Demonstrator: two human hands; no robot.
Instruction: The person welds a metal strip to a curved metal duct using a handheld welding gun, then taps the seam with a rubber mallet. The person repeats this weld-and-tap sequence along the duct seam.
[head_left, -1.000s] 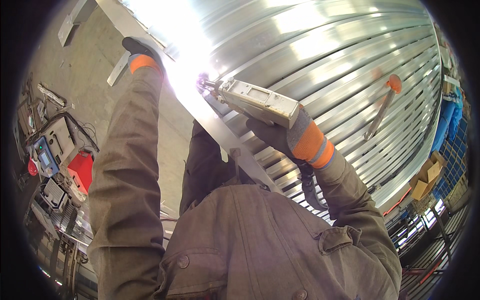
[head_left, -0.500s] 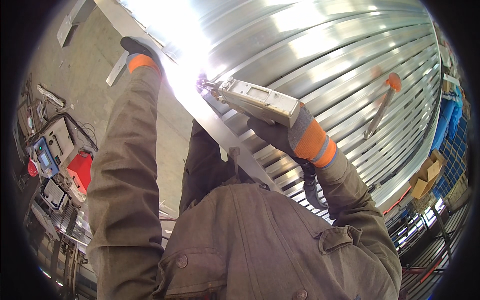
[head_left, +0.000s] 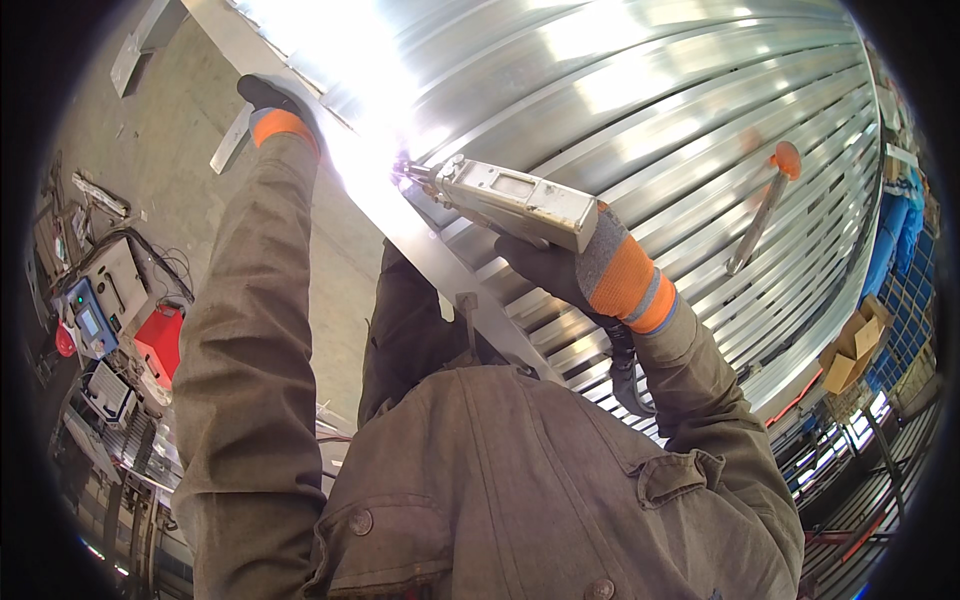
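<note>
Welding gun [head_left: 515, 200] against bar edge [head_left: 400, 225]

A grey, boxy handheld welding tool [head_left: 515, 203] is held tilted, nozzle aimed toward ten o'clock, tip pressed against the glaring-bright angled metal bar [head_left: 440, 265].

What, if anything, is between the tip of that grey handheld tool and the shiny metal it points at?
Nothing visible. The right hand holds the grey tool, and its tip meets the ribbed metal panel at the bright glare; the left hand rests farther up the rail.
</note>
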